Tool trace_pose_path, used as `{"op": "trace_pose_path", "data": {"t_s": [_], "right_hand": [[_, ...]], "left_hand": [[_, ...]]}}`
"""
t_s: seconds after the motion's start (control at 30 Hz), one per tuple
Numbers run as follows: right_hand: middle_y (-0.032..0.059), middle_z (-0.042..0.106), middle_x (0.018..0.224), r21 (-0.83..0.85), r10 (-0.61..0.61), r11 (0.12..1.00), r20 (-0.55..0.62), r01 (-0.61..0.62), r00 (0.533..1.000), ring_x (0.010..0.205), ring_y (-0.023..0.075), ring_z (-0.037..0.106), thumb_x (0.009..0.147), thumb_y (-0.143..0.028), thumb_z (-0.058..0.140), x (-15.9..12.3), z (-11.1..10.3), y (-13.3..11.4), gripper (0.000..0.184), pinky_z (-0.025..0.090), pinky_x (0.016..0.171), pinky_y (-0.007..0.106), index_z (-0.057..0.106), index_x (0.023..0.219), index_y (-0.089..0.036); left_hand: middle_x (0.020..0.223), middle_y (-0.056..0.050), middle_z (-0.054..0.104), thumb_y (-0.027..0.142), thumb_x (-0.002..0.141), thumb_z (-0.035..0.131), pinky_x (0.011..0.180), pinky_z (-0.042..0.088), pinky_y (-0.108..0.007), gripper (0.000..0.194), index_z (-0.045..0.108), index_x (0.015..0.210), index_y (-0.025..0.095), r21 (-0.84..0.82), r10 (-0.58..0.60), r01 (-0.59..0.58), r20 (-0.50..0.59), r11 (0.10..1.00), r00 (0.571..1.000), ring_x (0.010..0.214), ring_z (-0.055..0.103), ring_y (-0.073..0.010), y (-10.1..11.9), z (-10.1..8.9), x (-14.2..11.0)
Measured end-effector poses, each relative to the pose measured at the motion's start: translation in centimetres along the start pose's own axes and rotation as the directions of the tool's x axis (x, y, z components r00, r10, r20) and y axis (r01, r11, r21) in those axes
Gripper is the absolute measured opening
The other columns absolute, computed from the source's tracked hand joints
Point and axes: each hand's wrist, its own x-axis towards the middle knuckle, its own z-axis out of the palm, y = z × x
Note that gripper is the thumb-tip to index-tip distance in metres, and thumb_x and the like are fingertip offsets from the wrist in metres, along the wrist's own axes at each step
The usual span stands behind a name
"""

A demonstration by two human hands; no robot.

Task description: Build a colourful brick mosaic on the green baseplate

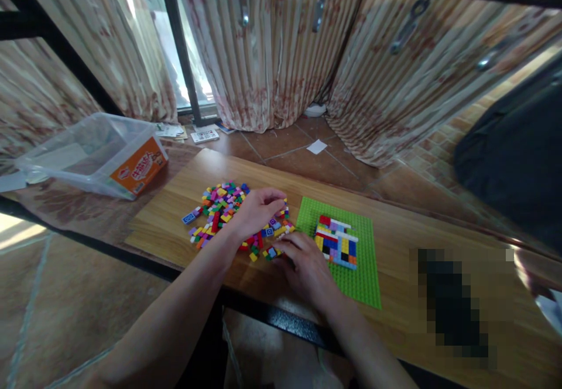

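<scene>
Wooden tabletop (404, 236) carries bricks (223, 201) beside left hand (258, 210) and right hand (305, 260); both curled, grip unclear.

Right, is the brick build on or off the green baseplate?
On: the brick build lies on the green baseplate, with bare studs showing around it. Whether it's pressed down, I cannot tell.

Loose multicoloured bricks (222, 200) lie piled beside a green baseplate (367, 260) bearing joined bricks (336, 244).
</scene>
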Motion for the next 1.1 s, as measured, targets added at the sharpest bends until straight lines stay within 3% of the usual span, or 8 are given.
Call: {"op": "trace_pose_path", "data": {"t_s": [0.2, 0.4, 0.6, 0.8, 1.1], "right_hand": [[0.0086, 0.063, 0.110, 0.018, -0.010, 1.000, -0.027, 0.011, 1.000, 0.101, 0.0224, 0.057, 0.085, -0.020, 0.062, -0.1, -1.2, 0.2, 0.027, 0.050, 0.085, 0.040, 0.063, 0.112, -0.021], [0.0061, 0.064, 0.103, -0.017, 0.008, 1.000, -0.025, -0.009, 1.000, 0.094, 0.0212, 0.057, 0.083, -0.025, 0.065, -0.4, -2.7, 0.9, 0.015, 0.048, 0.083, 0.039, 0.065, 0.098, -0.022], [0.0060, 0.064, 0.107, -0.093, -0.003, 0.996, 0.032, 0.006, 0.999, 0.098, 0.0234, 0.056, 0.082, -0.027, 0.067, -0.6, -2.1, 1.0, 0.021, 0.045, 0.086, 0.042, 0.066, 0.102, -0.024], [0.0066, 0.065, 0.105, -0.104, 0.038, 0.994, 0.067, -0.031, 0.997, 0.097, 0.0228, 0.056, 0.085, -0.026, 0.063, -0.1, -1.7, 0.4, 0.015, 0.044, 0.084, 0.041, 0.066, 0.099, -0.023], [0.0072, 0.065, 0.102, -0.147, 0.037, 0.988, -0.022, -0.040, 0.999, 0.095, 0.0245, 0.055, 0.084, -0.028, 0.064, -0.2, -2.0, 0.4, 0.015, 0.043, 0.082, 0.043, 0.066, 0.097, -0.023]], "left_hand": [[0.071, 0.000, 0.067, 0.016, 0.075, 0.061, 0.060, 0.045, -0.021, 0.014, 0.068, 0.086, 0.013, -0.035, 0.005, -0.005, 0.001, 0.999, 1.000, 0.062, 0.058, -0.0096, -0.2, -0.1, 0.2], [0.063, 0.002, 0.063, 0.013, 0.074, 0.060, 0.055, 0.040, -0.019, 0.012, 0.068, 0.083, 0.013, -0.056, 0.009, -0.009, -0.011, 0.998, 1.000, 0.055, 0.052, -0.0072, -0.3, 0.0, 0.1], [0.062, 0.002, 0.063, 0.013, 0.075, 0.059, 0.055, 0.040, -0.019, 0.014, 0.068, 0.086, 0.013, -0.022, 0.022, -0.022, -0.004, 1.000, 1.000, 0.055, 0.053, -0.0078, -0.4, 0.0, 0.2], [0.062, 0.002, 0.063, 0.013, 0.074, 0.060, 0.055, 0.041, -0.019, 0.014, 0.068, 0.085, 0.013, -0.007, 0.031, -0.031, -0.011, 1.000, 0.999, 0.056, 0.053, -0.0081, -0.3, 0.0, 0.2], [0.062, 0.002, 0.063, 0.014, 0.074, 0.060, 0.058, 0.043, -0.020, 0.013, 0.069, 0.084, 0.013, -0.005, 0.007, -0.007, -0.022, 1.000, 1.000, 0.057, 0.054, -0.0089, 0.0, -0.1, 0.1]]}}
